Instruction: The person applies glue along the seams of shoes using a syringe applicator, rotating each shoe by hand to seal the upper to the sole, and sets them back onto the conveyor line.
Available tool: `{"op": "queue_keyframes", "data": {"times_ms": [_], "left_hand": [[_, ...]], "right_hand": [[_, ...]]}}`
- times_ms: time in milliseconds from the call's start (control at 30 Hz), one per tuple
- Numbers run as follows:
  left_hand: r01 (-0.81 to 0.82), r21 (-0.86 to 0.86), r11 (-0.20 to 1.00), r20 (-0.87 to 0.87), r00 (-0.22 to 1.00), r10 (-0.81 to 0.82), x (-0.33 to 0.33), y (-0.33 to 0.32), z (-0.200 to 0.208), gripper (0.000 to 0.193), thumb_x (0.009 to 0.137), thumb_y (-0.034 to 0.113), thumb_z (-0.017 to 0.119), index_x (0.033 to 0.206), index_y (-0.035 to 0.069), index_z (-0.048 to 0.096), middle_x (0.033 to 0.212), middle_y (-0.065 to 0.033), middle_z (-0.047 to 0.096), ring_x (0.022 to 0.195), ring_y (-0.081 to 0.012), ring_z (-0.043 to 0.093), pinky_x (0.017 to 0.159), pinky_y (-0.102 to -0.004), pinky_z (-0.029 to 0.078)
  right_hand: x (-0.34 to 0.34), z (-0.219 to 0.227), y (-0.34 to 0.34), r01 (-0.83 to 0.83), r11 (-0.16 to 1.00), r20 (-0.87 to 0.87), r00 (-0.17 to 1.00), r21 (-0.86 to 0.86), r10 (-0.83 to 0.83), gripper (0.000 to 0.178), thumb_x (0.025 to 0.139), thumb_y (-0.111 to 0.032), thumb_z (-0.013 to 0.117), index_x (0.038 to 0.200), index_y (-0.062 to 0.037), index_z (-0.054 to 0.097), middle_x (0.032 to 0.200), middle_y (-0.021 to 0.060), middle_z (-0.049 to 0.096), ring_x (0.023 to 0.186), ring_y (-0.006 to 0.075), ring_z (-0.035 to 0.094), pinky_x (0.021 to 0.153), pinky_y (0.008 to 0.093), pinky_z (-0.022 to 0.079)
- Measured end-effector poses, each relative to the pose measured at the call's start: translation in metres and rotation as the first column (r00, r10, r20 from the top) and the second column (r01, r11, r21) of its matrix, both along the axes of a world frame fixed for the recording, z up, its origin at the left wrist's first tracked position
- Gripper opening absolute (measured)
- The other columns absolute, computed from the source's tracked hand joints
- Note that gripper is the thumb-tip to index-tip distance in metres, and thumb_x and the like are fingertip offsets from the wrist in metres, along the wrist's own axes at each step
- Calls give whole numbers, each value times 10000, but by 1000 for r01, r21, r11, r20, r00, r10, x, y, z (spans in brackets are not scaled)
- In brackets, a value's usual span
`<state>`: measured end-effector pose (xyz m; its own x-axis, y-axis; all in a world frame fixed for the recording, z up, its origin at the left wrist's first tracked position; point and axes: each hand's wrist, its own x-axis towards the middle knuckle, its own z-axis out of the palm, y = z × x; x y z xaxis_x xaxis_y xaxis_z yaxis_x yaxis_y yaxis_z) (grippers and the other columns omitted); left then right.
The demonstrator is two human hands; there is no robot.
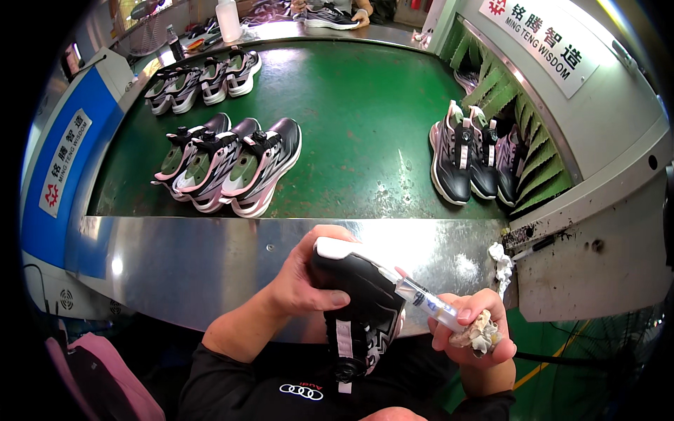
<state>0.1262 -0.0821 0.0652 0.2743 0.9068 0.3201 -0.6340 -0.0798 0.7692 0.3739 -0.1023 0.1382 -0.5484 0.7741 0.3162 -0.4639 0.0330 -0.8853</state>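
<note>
We see the left hand [312, 277] clamped on the toe of the shoe [361, 298], thumb on the black upper and the other fingers partly hidden behind it; the shoe hangs toe-up above the lap, over the near edge of the steel ledge [182, 245]. The fingers of the right hand [481, 324] close on a clear syringe [430, 304], with a crumpled, stained wad [479, 334] bunched in the same grip. The syringe points at the white edge of the sole [337, 248]; we cannot tell whether its tip touches. We judge three risks here. Because the left hand grips only the toe, the heel may swing and drag the tip off the edge; uneven pressure on the syringe may push out too much of whatever it contains, marking the upper; and the wad, riding so near, may smear the shoe if the wrist turns. Farther out, a white scrap [500, 266] and a pen [535, 247] at the ledge's right end could catch a sleeve. Beyond, on the green belt [358, 133], we note three shoes [453, 168] close by the fringe [547, 158], where a nudge could topple one into its neighbour.
</note>
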Motion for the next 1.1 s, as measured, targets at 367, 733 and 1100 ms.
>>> {"op": "queue_keyframes", "data": {"times_ms": [367,733,1100], "left_hand": [[9,-86,996,17,1000,-7,-7,6,1,675,663,46,778,1241,52,430,1145,-97,555,1086,-224,558,939,-374,460],[150,-140,979,7,989,-151,3,29,8,664,709,340,708,1193,-56,485,1083,-273,597,966,-371,627,857,-449,519],[-100,-377,921,43,991,125,-11,25,-13,647,755,328,662,1263,-22,465,1193,-189,579,1068,-291,601,937,-408,490]], "right_hand": [[8,-28,-7,-32,994,-153,988,-100,16,625,769,-494,725,1123,-17,532,855,175,602,779,220,553,703,326,395],[20,-58,-15,52,978,-42,997,-201,-62,620,755,-549,710,1104,-67,539,799,175,592,713,199,548,616,287,376],[29,-85,-26,-65,980,-123,992,-190,42,611,794,-373,740,1201,29,526,984,139,574,856,187,527,758,297,396]]}}
